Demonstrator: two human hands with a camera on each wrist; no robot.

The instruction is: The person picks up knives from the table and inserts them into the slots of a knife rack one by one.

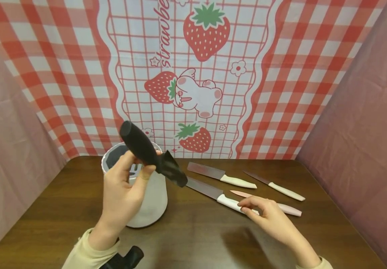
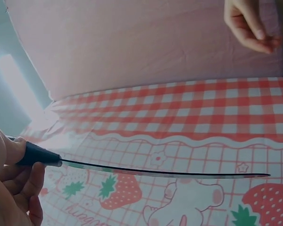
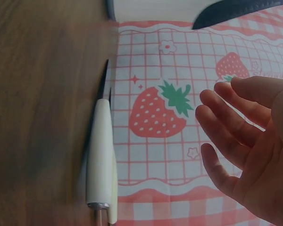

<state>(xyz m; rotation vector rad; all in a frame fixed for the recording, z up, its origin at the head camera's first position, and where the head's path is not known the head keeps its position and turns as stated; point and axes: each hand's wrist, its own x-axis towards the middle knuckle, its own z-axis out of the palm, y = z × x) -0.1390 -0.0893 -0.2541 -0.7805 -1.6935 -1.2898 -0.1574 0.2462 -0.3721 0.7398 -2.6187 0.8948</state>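
My left hand (image 1: 122,192) grips a black knife (image 1: 141,145) by its handle, between thumb and fingers. The knife is raised in front of a pale knife holder (image 1: 151,207), its black blade slanting down to the right. Seen in the left wrist view, the blade of the black knife (image 2: 155,171) looks thin and edge-on. My right hand (image 1: 272,218) hovers over a white-handled knife (image 1: 228,201), fingers loosely bent. In the right wrist view nothing is in the right hand (image 3: 245,141), and it is apart from the knife handles.
Around the right hand on the wooden table (image 1: 193,239) lie a cream-handled cleaver (image 1: 206,170), a small cream-handled knife (image 1: 285,191) and a pink knife (image 1: 291,210). Behind rises a red checked strawberry cloth (image 1: 186,138). Pink cloth walls (image 1: 358,130) flank the table.
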